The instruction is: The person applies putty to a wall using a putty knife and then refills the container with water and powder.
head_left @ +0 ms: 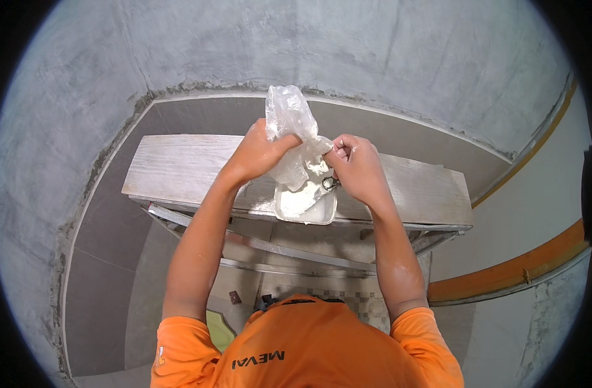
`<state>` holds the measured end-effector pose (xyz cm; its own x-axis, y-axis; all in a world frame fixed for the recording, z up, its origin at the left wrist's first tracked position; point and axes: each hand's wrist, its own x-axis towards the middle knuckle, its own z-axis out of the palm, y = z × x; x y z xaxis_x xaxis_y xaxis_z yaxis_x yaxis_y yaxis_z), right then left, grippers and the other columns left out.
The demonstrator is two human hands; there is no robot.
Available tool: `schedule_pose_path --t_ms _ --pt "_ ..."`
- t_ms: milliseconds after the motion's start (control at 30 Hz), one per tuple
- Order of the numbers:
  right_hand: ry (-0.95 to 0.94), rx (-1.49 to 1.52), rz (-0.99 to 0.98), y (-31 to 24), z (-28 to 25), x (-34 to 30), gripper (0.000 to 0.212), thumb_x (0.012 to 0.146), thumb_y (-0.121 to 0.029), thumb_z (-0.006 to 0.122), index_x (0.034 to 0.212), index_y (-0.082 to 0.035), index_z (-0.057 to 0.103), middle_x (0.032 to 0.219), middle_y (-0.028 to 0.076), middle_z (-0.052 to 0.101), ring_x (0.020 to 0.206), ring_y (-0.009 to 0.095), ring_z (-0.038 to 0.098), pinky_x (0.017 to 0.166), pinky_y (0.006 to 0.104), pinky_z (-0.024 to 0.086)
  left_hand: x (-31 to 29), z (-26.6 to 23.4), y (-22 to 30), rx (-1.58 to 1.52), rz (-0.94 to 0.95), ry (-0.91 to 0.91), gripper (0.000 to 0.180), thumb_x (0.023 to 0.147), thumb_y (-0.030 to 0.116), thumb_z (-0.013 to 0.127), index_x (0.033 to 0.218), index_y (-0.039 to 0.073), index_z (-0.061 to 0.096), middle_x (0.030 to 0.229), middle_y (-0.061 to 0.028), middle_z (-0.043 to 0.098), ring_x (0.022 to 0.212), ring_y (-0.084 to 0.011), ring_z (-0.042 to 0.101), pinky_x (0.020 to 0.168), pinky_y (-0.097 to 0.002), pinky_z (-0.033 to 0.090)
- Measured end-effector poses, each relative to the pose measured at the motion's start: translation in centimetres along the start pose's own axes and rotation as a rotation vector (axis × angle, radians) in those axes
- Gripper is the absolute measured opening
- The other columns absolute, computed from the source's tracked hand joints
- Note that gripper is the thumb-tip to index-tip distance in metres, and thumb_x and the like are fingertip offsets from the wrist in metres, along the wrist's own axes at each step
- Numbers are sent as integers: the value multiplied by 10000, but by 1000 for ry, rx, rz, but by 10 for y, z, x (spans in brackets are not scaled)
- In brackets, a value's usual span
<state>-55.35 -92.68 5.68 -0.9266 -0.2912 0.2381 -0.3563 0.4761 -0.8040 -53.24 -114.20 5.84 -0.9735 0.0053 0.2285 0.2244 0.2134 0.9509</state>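
Observation:
A clear plastic bag (288, 111) with white powder inside is tipped over a white square tub (305, 218) on the bench. My left hand (267, 150) is closed round the middle of the bag. At the bag's right side, my right hand (357, 165) pinches the plastic between thumb and curled fingers. White powder (299, 200) lies heaped in the tub below the bag's mouth. Beneath my right hand, a small dark ring-shaped piece (330, 183) shows at the tub's right edge; most of what it belongs to is hidden.
The tub stands on a long, white-smeared wooden bench (179, 161). Behind it run dark grey tiles (399, 132) under a bare plastered wall (322, 45). Metal bars (289, 253) cross below the bench. A light green object (219, 331) sits by my left side; an orange-edged panel (509, 265) curves at right.

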Motion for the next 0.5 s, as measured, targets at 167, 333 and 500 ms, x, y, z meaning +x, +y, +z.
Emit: schedule_pose_path --t_ms 167,333,500 --pt "-85 57 125 -6 -5 13 137 879 -86 641 811 31 662 689 91 654 577 126 610 553 307 493 -5 0 -8 -53 67 -166 451 791 225 800 1141 -29 670 1027 -114 719 957 -198 677 874 -345 530" --pt "-339 212 200 -1 -14 39 85 864 -59 643 818 3 678 678 49 633 567 94 592 482 251 445 -1 7 -11 -18 79 -82 395 786 129 802 1128 -21 675 1027 -115 721 966 -194 672 901 -352 519" --pt "-518 152 255 -12 -28 45 85 865 -67 669 890 10 694 732 49 637 580 101 581 510 258 454 -1 7 -7 41 -43 -35 309 826 89 746 1106 -29 688 1011 -121 729 970 -188 670 896 -364 516"
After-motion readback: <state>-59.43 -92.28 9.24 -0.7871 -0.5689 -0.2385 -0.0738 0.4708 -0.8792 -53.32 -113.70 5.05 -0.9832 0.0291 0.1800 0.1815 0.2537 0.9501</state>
